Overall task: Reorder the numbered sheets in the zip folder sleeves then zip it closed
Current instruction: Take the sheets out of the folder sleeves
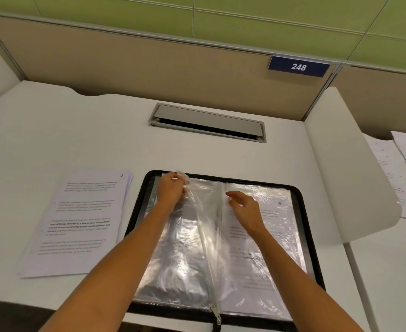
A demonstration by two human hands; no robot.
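Note:
A black zip folder (303, 226) lies open on the white desk, its clear plastic sleeves (182, 255) spread across both halves. My left hand (170, 189) pinches the top corner of a clear sleeve near the folder's upper left and lifts it. Over the spine hovers my right hand (243, 208), fingers loosely curled and holding nothing. The right-hand sleeve holds a printed sheet marked 5 (279, 203). To the left of the folder lies a stack of printed sheets (77, 224) with the one marked 3 on top. The zipper pull (217, 316) hangs at the folder's near edge.
A grey cable hatch (208, 122) is set into the white desk (53, 130) behind the folder. A white divider (345, 168) stands at the right, with more papers (398, 173) on the neighbouring desk. A beige partition carries a blue sign reading 248 (298, 66).

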